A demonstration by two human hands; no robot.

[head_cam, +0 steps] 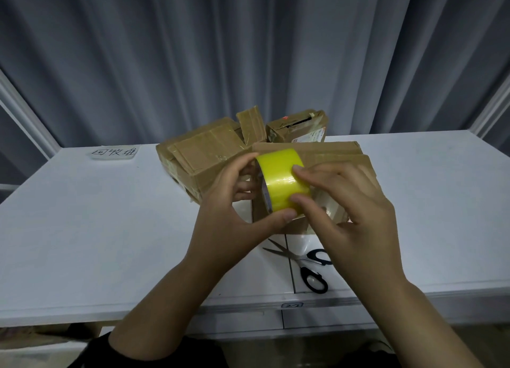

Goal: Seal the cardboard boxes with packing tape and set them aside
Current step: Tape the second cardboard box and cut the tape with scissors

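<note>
Boxes point(209, 152) block centre; scissors point(303, 271) near front edge; left tabletop point(82, 229) free.

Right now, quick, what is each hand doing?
Left hand: grips the tape.
Right hand: fingers curled over the tape too, tips pressing on it.
</note>
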